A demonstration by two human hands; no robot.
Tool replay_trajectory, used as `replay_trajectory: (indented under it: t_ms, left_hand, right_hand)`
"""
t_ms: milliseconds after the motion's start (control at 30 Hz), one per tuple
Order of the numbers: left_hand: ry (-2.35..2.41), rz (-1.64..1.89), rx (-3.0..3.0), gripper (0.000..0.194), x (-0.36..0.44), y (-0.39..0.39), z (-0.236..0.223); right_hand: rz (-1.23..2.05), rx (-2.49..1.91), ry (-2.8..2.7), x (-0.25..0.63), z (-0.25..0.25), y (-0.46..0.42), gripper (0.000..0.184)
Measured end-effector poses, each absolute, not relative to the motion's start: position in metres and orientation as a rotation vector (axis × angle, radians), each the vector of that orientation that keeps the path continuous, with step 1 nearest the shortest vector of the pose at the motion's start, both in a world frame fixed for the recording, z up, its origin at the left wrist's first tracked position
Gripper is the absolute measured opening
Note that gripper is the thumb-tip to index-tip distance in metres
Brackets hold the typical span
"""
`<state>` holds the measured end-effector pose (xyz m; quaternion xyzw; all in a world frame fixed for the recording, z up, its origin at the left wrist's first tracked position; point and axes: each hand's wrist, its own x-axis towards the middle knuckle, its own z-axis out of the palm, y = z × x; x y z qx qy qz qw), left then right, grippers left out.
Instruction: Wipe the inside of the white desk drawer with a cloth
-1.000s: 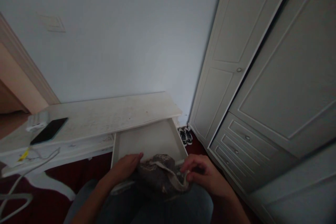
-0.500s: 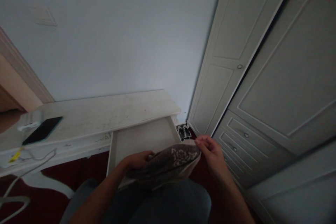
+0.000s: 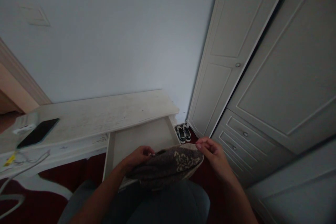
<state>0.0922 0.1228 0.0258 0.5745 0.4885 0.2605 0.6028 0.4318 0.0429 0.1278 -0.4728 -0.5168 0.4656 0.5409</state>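
A dark grey patterned cloth (image 3: 168,165) with a pale floral motif is stretched across my lap, above an open white drawer (image 3: 141,136). My left hand (image 3: 138,156) pinches the cloth's left top edge with closed fingers. At the cloth's right top corner, my right hand (image 3: 212,151) pinches the fabric with thumb and fingers together. Only the back part of the drawer's bare floor shows; the cloth hides its front.
A white desk top (image 3: 105,113) carries a black phone (image 3: 38,133) and a white object at the left end, with cables below. White wardrobe doors and drawers (image 3: 252,87) stand close on the right. A pair of shoes (image 3: 183,133) lies on the dark red floor.
The cloth went from a bunched heap to being spread flat between both hands. My right hand moved up and to the right, then settled slightly lower.
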Motion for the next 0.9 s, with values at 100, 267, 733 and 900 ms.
replay_trajectory:
  t_ms: [100, 267, 733, 900]
  left_hand:
    - [1.126, 0.742, 1.248, 0.044, 0.103, 0.130, 0.017]
    - [1.092, 0.791, 1.097, 0.073, 0.114, 0.138, 0.002]
    - [1.094, 0.404, 1.310, 0.060, 0.110, 0.134, -0.003]
    - [1.152, 0.492, 1.403, 0.058, 0.112, 0.142, -0.005]
  right_hand:
    - [1.086, -1.134, -1.253, 0.433, 0.129, 0.043, 0.041]
    - [1.064, -1.164, -1.244, 0.434, 0.132, 0.044, 0.044]
    - [1.030, -1.185, -1.279, 0.439, 0.127, 0.046, 0.043]
    - [1.043, -1.186, -1.279, 0.438, 0.129, 0.044, 0.044]
